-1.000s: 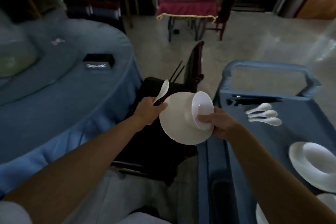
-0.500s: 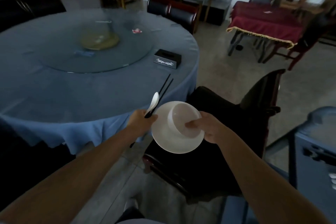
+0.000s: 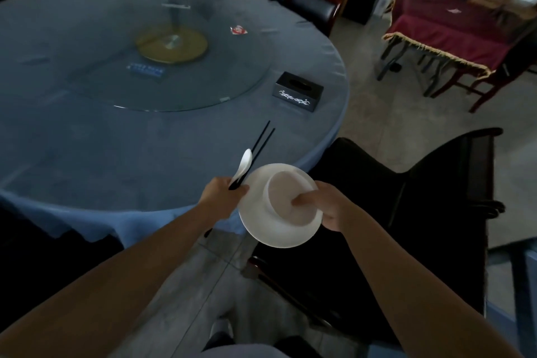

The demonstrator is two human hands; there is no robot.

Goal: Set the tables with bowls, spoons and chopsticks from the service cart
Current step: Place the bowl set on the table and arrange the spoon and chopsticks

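My left hand grips a white spoon and a pair of black chopsticks, their tips pointing up over the table's edge. My right hand holds a white bowl stacked on a white plate, thumb hooked inside the bowl's rim. Both are tilted toward me. They hang just off the near edge of the round table with the blue cloth.
A glass turntable covers the table's middle; a black tissue box sits near its right edge. A dark chair stands right of my hands. A red-clothed table and more chairs stand behind. The cart's blue edge shows far right.
I have turned left from the service cart to the round table, and the cart has slid almost out of view. Both hands keep their holds and are now closer to the table edge.
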